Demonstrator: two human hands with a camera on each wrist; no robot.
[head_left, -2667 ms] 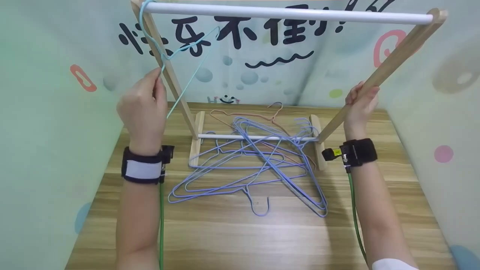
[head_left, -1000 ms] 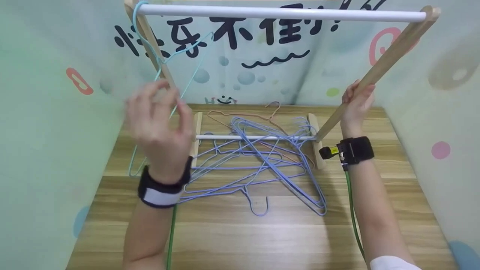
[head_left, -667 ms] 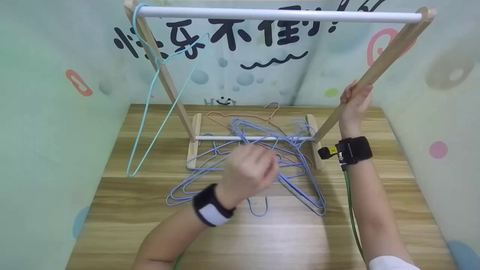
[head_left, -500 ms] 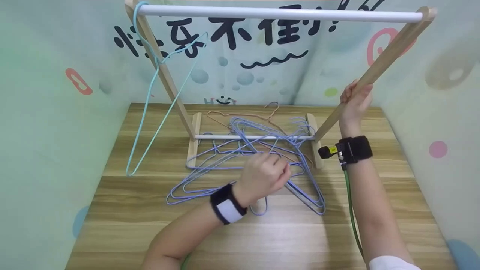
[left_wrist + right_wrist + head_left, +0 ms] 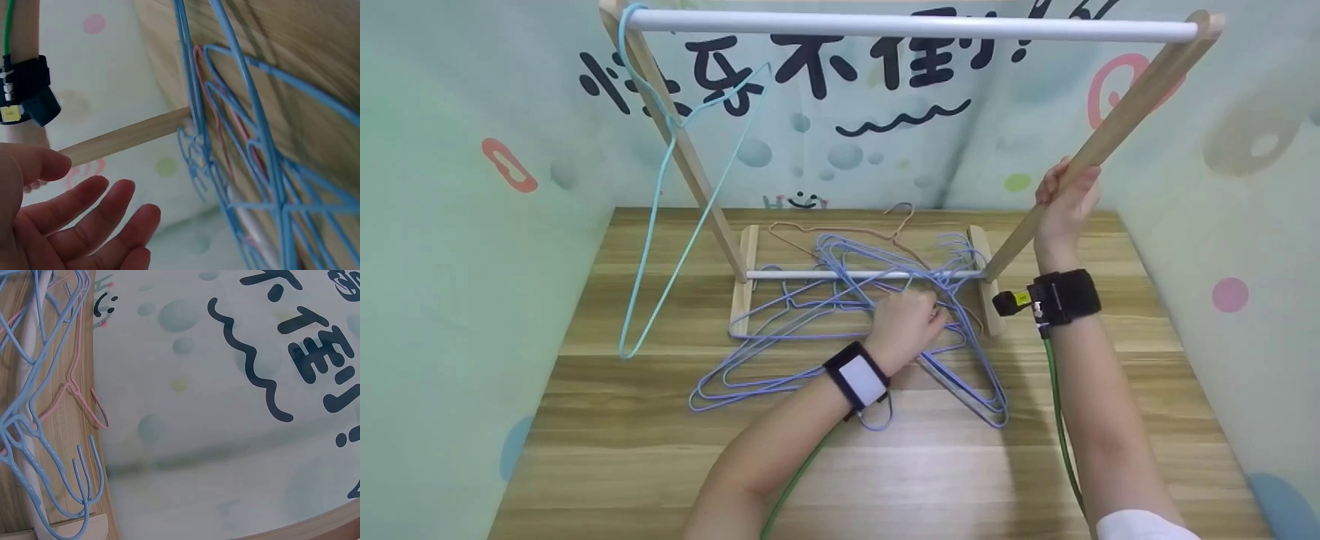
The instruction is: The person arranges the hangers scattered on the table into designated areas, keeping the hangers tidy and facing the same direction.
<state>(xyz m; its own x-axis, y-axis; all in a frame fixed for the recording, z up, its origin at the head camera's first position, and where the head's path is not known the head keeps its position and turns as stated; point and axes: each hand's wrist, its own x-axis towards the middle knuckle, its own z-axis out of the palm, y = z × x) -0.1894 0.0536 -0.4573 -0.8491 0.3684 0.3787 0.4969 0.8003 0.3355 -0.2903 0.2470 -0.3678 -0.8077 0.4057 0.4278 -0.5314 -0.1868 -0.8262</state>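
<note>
My left hand (image 5: 906, 327) is over the heap of blue wire hangers (image 5: 840, 304) on the table. In the left wrist view its fingers (image 5: 112, 214) are loosely bent, with nothing between them and the hangers beyond. My right hand (image 5: 1068, 210) grips the right wooden post (image 5: 1110, 142) of a clothes rack. A light-blue hanger (image 5: 651, 225) hangs by its hook at the left end of the rack's white top rail (image 5: 915, 26). Behind the heap lies a pink hanger (image 5: 840, 229), seen too in the right wrist view, where my right hand is out of frame.
The rack's left post (image 5: 690, 165) rises from a wooden foot (image 5: 742, 307). A white lower rail (image 5: 787, 275) runs close behind the heap, partly under hangers. Patterned curtain walls surround the wooden table (image 5: 630, 450). A blue hook (image 5: 877, 427) points to the front.
My left hand has let go of the light-blue hanger at the left post and moved right and down over the heap. My right hand stays on the right post.
</note>
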